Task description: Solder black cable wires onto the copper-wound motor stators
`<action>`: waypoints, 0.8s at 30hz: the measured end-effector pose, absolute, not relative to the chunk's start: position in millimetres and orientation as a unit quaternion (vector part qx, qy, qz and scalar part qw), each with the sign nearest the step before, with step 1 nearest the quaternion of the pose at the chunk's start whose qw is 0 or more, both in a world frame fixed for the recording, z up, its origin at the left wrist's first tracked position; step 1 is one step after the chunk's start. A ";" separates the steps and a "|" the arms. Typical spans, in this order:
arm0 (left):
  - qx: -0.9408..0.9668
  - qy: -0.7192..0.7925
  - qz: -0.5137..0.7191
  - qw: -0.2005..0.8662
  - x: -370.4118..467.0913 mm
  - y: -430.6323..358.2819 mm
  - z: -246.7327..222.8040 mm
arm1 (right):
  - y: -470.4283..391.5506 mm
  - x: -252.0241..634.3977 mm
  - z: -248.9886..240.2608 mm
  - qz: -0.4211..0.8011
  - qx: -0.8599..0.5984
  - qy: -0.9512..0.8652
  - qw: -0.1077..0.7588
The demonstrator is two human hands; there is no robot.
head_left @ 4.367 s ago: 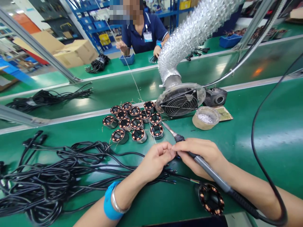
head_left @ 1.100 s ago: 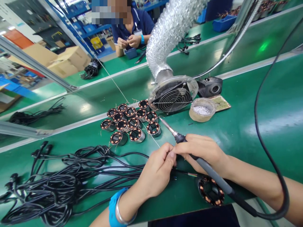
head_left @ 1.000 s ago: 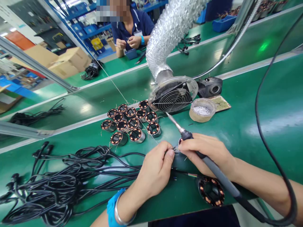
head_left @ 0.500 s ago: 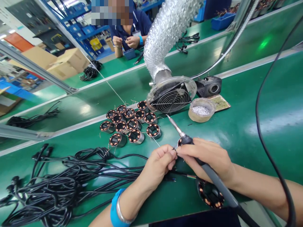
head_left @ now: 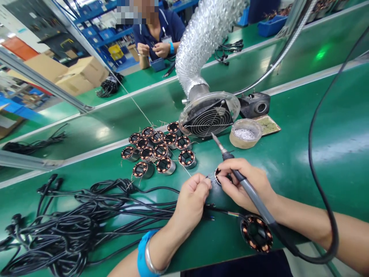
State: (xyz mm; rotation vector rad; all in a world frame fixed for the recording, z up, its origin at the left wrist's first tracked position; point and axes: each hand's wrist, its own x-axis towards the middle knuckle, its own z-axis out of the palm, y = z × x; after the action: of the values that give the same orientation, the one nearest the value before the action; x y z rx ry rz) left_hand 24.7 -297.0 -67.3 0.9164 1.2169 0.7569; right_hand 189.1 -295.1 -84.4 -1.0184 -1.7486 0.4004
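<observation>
My left hand (head_left: 193,198) is closed in a pinch on thin wire, whose fine ends stick out past the fingertips. A pale thin strand (head_left: 187,172) runs down to this hand from the upper left. In my right hand (head_left: 249,182) is a soldering iron (head_left: 253,198), its metal tip pointing up and left toward the fan. Partly hidden by the right fingers, a copper-wound motor stator (head_left: 217,177) stands on the bench. Nearer to me lies a larger view of another stator (head_left: 256,233), with a black cable with coloured wires (head_left: 233,214) leading to it.
Several stators (head_left: 163,165) stand grouped behind my hands. A tangle of black cables (head_left: 72,227) covers the left side. A fume extractor fan (head_left: 209,119), a tub of silvery bits (head_left: 245,133) and an iron holder (head_left: 255,105) stand at the back. A co-worker (head_left: 158,34) sits opposite.
My right hand has moved slightly right, away from my left fingertips, and the iron's tip has shifted right. Thin wire ends and more of the stator behind now show between the hands.
</observation>
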 end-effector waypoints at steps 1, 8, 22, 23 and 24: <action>0.405 0.541 0.336 0.657 25.0 -297.7 -68.1 | -295.0 189.4 -83.9 0.153 -0.404 -0.744 0.510; 0.429 0.549 0.324 0.639 23.2 -300.2 -72.8 | -296.8 201.6 -77.4 0.152 -0.324 -0.807 0.470; 0.420 0.545 0.337 0.643 27.5 -298.4 -69.7 | -292.3 192.7 -82.5 0.126 -0.418 -0.735 0.520; 0.421 0.546 0.338 0.640 27.8 -298.8 -69.9 | -291.8 192.4 -83.1 0.120 -0.410 -0.739 0.520; 0.423 0.547 0.339 0.638 27.8 -299.3 -70.1 | -291.7 192.5 -83.1 0.116 -0.398 -0.750 0.515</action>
State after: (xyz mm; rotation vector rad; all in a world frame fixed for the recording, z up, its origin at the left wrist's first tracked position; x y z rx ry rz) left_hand 27.8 -299.3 -70.1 0.9648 1.2486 0.7744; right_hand 192.5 -291.7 -83.1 -0.9560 -1.8020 0.2787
